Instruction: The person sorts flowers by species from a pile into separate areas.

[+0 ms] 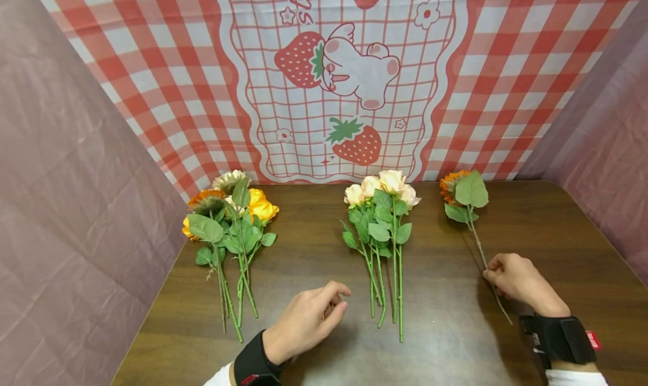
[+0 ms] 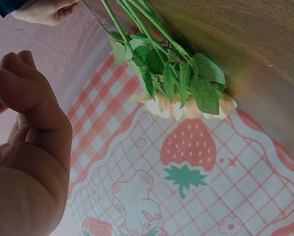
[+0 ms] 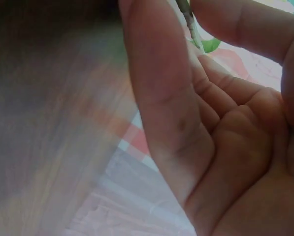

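Observation:
My right hand [image 1: 518, 282] pinches the lower stem of an orange artificial flower [image 1: 472, 190] between thumb and fingertips, at the right of the table. Its bloom points to the back edge, partly covered by its own green leaf; the stem's end sticks out below the hand. Up close in the right wrist view, a bit of the stem [image 3: 188, 17] shows between the fingers. Fingers loosely bent, my left hand [image 1: 306, 321] holds nothing and hovers over the table's front. Just right of it lies a bunch of pale peach roses [image 1: 379, 231], stems toward me.
At the left of the brown wooden table [image 1: 314, 239] lies a mixed bunch of orange, yellow and cream flowers [image 1: 262, 206]. A red-and-white checked cloth with strawberries [image 1: 356, 144] hangs behind the back edge. Pinkish curtains [image 1: 86, 194] flank both sides.

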Motion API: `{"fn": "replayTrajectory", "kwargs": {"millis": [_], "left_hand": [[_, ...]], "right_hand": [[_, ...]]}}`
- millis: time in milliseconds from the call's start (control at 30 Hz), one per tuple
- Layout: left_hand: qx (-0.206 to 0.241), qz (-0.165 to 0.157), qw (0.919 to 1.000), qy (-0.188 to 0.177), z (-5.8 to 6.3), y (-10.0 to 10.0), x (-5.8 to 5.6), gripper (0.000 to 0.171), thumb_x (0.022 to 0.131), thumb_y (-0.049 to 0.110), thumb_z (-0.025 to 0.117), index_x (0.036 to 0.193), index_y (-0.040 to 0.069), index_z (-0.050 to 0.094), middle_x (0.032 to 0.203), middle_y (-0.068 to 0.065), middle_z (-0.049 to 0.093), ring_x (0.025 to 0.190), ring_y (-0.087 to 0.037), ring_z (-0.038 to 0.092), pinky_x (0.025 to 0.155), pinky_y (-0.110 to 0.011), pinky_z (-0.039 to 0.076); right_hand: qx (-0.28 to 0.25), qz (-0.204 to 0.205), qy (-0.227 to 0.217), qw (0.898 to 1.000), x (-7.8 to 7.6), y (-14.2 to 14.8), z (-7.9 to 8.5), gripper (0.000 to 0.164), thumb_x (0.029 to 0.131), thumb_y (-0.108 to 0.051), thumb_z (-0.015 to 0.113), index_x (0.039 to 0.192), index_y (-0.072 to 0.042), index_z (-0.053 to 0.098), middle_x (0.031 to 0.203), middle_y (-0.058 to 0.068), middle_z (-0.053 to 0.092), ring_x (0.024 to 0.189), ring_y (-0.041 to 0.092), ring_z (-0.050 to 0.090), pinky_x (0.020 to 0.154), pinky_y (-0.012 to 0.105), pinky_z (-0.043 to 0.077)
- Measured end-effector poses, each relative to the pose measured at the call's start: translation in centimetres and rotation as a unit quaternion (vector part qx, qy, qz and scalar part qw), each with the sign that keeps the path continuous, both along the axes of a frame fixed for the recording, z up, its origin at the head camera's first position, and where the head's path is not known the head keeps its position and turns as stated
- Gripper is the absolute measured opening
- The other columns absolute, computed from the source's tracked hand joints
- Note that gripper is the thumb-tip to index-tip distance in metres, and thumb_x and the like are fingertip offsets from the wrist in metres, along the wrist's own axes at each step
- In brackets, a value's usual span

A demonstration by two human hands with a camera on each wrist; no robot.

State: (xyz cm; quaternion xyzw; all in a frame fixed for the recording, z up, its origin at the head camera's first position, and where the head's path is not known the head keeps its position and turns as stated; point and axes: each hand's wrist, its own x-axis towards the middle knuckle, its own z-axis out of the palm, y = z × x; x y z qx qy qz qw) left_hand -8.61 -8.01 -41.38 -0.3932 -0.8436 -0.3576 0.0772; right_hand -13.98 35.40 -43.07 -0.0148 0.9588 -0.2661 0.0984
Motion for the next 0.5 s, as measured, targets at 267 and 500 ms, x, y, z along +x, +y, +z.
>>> {"fn": "replayTrajectory", "kwargs": {"millis": [267, 500], "left_hand": [[0.003, -0.002, 1.0, 0.007, -0.15, 0.02, -0.1, 0.018, 0.096, 0.007, 0.063, 0.114, 0.008, 0.06, 0.078, 0.006, 0.066, 0.064, 0.007, 0.052, 0.059, -0.006, 0.04], [0.011, 0.007, 0.9997, 0.019, -0.11, -0.19, -0.34, 0.019, 0.095, 0.006, 0.064, 0.113, 0.009, 0.061, 0.078, 0.006, 0.066, 0.063, 0.007, 0.051, 0.058, -0.007, 0.04]], "right_hand": [[-0.001, -0.003, -0.023, 1.0, -0.03, 0.13, 0.45, 0.022, 0.095, -0.014, 0.062, 0.094, 0.007, 0.064, 0.07, 0.003, 0.063, 0.059, 0.016, 0.06, 0.051, 0.034, 0.048], [0.025, -0.036, 0.071, 0.996, 0.39, -0.23, 0.98, 0.028, 0.093, -0.023, 0.065, 0.1, 0.005, 0.063, 0.082, 0.01, 0.065, 0.069, 0.019, 0.059, 0.056, 0.034, 0.044]]}}
